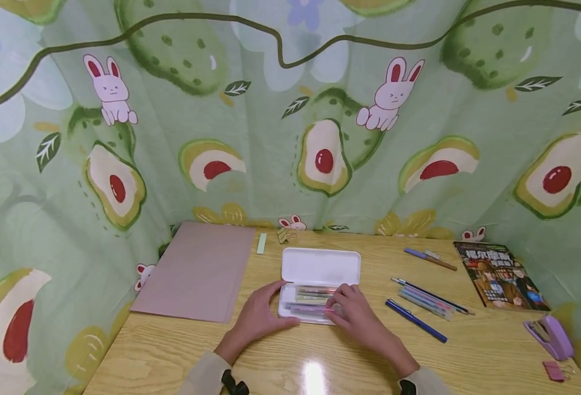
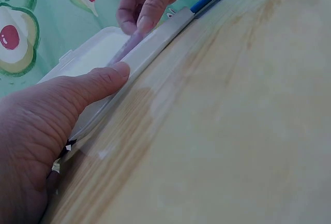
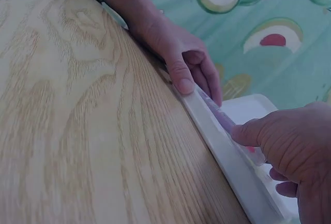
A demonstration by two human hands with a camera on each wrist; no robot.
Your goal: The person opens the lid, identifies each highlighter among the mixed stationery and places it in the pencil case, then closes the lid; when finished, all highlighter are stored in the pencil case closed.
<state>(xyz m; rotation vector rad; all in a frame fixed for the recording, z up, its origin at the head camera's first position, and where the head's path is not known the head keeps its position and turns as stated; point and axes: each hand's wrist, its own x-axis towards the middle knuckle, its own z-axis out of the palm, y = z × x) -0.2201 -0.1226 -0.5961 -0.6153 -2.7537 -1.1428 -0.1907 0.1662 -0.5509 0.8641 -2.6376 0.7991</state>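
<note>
A white pencil case [image 1: 321, 267] lies with its lid tipped back on the table, several pens and pencils in its tray. My left hand [image 1: 261, 311] grips the case's left end, its thumb along the front wall in the left wrist view. Between thumb and fingers, my right hand [image 1: 353, 314] pinches a purple pen [image 3: 218, 114], which lies low along the front of the tray. The right fingers cover that pen's right end and part of the tray.
A pinkish-grey folder [image 1: 198, 271] lies left, near a pale green strip [image 1: 261, 243] and a gold binder clip [image 1: 283, 236]. To the right are a blue pen [image 1: 416, 321], several pens [image 1: 426, 303], a two-tone marker [image 1: 430, 258], a magazine [image 1: 501, 277], a purple stapler [image 1: 552, 336] and a pink clip [image 1: 554, 371].
</note>
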